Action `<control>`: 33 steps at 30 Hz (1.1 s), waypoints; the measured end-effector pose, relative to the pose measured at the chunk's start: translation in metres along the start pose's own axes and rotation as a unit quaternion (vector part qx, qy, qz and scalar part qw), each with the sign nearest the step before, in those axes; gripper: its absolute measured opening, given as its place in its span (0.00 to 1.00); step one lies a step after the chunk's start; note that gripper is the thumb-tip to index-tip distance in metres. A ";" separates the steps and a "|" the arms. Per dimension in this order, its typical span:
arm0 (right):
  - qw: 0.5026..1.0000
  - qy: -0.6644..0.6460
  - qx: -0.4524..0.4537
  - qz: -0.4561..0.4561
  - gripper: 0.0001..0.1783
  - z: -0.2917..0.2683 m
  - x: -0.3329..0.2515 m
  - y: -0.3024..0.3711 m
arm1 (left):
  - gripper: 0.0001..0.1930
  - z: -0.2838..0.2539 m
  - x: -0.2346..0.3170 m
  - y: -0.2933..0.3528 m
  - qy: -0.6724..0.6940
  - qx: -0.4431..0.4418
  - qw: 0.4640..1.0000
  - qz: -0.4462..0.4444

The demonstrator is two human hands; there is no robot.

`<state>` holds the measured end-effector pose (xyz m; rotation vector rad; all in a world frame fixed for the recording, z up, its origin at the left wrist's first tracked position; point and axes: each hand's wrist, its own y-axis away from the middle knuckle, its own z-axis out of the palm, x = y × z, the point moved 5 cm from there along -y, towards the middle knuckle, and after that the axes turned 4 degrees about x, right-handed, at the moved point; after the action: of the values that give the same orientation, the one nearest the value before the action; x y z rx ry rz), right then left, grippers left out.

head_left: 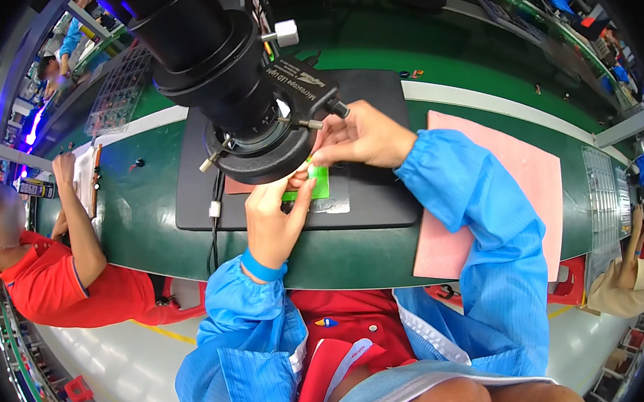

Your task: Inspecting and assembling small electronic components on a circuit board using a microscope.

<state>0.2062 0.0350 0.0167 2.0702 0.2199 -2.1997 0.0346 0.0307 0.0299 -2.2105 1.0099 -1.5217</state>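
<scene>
Both hands meet beneath the ring-shaped head of a black microscope (242,94). My left hand (274,212), with a blue band round its wrist, has thumb and fingers pinched together. My right hand (362,139) reaches in from the other side, its thumb and fingertips closed close to the left fingertips. Whatever is between the fingers is too small and too covered to name. Just under the fingertips lies a bright green flat piece (322,186) on the black base board (371,205). Part of a reddish-brown flat piece (238,186) shows left of my left hand.
A pink foam sheet (501,164) lies on the green table at the right, partly under my right sleeve. A cable (214,228) runs over the board's front edge. Clear trays (120,88) stand at the back left. A person in red (71,277) sits at the left.
</scene>
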 end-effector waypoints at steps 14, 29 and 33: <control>0.920 0.307 0.064 -0.234 0.09 0.031 -0.018 0.013 | 0.08 0.000 -0.025 0.010 0.121 0.070 0.983 -0.122; 0.829 0.496 0.258 -0.007 0.04 -0.207 0.027 0.001 | 0.08 -0.012 -0.020 0.008 -0.162 0.036 0.986 -0.006; 0.730 0.606 0.316 -0.011 0.02 -0.219 0.018 0.016 | 0.08 -0.010 -0.026 0.010 -0.149 0.040 0.988 -0.012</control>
<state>0.4227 0.0593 -0.0142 3.5261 -0.4969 -0.5148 0.0167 0.0430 0.0094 -2.3115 0.8169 -1.1707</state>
